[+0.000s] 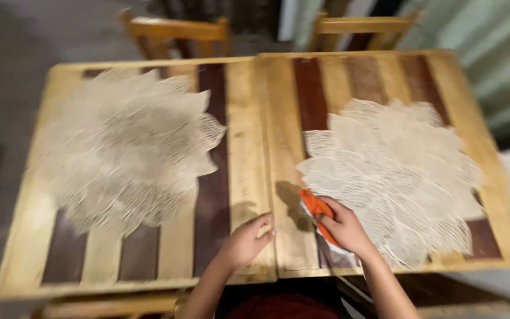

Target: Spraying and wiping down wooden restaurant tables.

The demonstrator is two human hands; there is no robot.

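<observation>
Head view, looking down on two wooden tables [249, 147] pushed together edge to edge. No packages, labels or signs are visible on them. Each top is made of lengthwise planks in alternating pale yellow and dark brown, with a smooth, slightly glossy finish.

The right hand [343, 227] is closed around an orange cloth [316, 207], fingers curled over it and pressing it against the near edge of the right-hand table, just beside the lower left rim of a placemat. A paler part of the cloth shows under the wrist. The left hand [246, 239] rests on the near edge by the seam between the tables, fingers loosely curled and holding nothing that can be seen.

A cream, lace-like placemat [396, 183], cut in overlapping leaf shapes with an openwork texture, lies on the right table. A matching placemat [125, 147] lies on the left table, well apart from both hands; it is blurred.

Two wooden chair backs [175, 29] stand beyond the far edge.
</observation>
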